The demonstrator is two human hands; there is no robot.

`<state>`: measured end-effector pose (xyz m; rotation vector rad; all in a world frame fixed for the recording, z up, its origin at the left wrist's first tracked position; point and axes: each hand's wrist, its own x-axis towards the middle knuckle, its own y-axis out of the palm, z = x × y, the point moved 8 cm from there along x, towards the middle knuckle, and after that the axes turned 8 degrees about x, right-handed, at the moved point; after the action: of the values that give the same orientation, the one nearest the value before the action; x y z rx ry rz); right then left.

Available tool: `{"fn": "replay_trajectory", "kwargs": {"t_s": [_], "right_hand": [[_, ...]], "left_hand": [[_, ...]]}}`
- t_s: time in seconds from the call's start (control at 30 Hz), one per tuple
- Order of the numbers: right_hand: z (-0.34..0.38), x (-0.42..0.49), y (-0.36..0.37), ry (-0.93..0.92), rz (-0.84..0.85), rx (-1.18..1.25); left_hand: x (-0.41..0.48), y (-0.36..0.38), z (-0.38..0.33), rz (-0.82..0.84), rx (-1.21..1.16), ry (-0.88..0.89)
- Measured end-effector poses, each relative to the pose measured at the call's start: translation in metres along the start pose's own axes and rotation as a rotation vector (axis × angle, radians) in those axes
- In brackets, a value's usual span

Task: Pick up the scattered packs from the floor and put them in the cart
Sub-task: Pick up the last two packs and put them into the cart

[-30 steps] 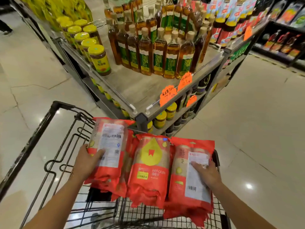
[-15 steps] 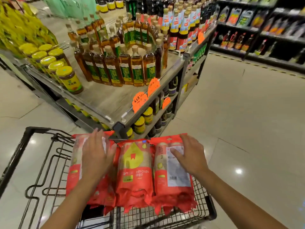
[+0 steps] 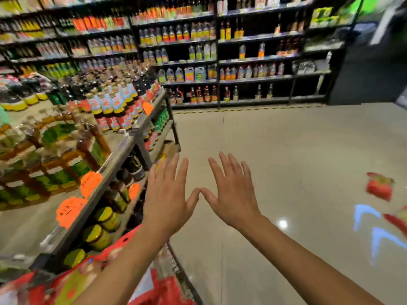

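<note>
Red packs [image 3: 379, 189], two on the floor [image 3: 286, 150]; left hand [image 3: 167, 194] and right hand [image 3: 231, 194], fingers [image 3: 182, 172] apart, empty

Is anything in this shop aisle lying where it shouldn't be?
Yes. A red pack lies loose on the floor at the far right, out in the walkway. A second red pack lies just below it, cut off by the picture's edge. The left hand and right hand are open and empty.

Glossy beige tiled floor [image 3: 286, 150], dark bottle-laden shelving [image 3: 242, 62], seemingly a shop aisle.
</note>
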<state>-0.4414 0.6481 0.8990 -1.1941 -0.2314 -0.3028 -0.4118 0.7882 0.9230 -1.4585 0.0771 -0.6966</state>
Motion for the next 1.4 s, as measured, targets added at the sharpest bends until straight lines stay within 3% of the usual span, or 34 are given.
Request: {"fn": "replay_trajectory", "kwargs": {"t_s": [0.33,0.5,0.7,1.17,1.4], "right_hand": [[-0.337,-0.125,-0.183,0.496,-0.184,-0.151],[-0.448,-0.198,-0.239,0.748,-0.301,-0.232],[-0.535,-0.206,-0.249,0.868,-0.320,-0.340],[-0.778,-0.035,-0.273,1.017,-0.223,-0.466],[-0.891,0.000,-0.276,1.119,-0.228,-0.405]], "left_hand": [[0.096,-0.028,-0.401,-0.061,-0.164,0.457],[0.113,-0.027,-0.539,-0.079,-0.188,0.649],[0.161,-0.002,-0.633,-0.104,-0.216,0.786],[0.441,0.112,-0.795,-0.039,-0.329,0.895],[0.528,0.155,-0.882,-0.013,-0.319,0.980]]}}
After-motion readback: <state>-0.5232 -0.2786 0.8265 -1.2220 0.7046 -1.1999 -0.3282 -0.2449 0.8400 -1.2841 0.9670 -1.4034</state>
